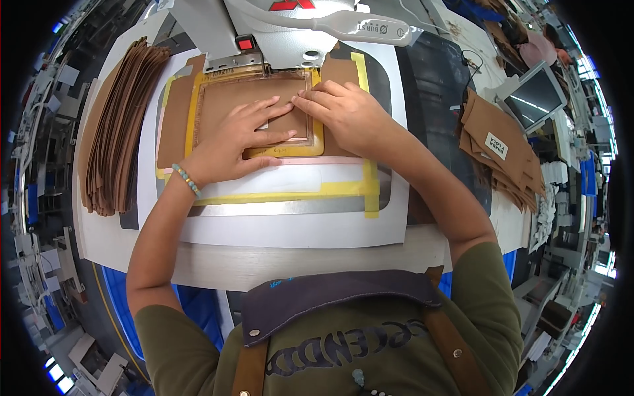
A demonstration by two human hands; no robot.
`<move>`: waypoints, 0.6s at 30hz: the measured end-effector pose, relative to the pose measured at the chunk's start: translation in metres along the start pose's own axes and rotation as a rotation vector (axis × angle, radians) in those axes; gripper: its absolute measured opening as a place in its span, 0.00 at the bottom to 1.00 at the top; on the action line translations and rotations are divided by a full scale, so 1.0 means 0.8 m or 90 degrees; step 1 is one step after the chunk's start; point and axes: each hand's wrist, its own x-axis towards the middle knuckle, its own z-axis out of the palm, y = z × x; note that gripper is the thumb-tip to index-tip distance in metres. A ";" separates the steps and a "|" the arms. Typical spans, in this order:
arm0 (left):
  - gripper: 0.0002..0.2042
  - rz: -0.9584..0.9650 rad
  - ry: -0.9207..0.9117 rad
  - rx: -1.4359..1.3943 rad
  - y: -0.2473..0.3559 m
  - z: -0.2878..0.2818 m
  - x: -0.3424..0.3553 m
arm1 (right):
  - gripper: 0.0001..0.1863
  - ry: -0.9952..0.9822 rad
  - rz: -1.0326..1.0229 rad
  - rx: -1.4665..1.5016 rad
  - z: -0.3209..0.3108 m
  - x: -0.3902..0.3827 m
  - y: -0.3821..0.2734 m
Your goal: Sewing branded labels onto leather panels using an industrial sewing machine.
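Observation:
On the work plate under a white sewing machine head (290, 36) lies a flat brown piece (224, 94) inside a clear frame with a yellow border (317, 142). My left hand (234, 138) rests palm down across the frame's left and lower part, fingers spread, a beaded bracelet on the wrist. A small white patch (264, 125) shows between its fingers. From the right, my right hand (353, 115) reaches over the frame's right side with fingers stretched out and lying low. Its foremost fingertips meet the left fingertips on the brown piece. Whatever lies beneath those fingertips is hidden.
Brown pieces stand in a tall stack (122, 125) at the left. Another brown pile (498, 148) with a white label lies at the right, near a small screen (533, 98). Yellow tape (284, 197) borders the white plate. A white handheld device (363, 28) hangs above.

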 end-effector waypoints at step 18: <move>0.24 -0.030 -0.024 0.026 -0.017 -0.006 0.015 | 0.25 -0.011 -0.013 -0.020 -0.005 0.004 -0.008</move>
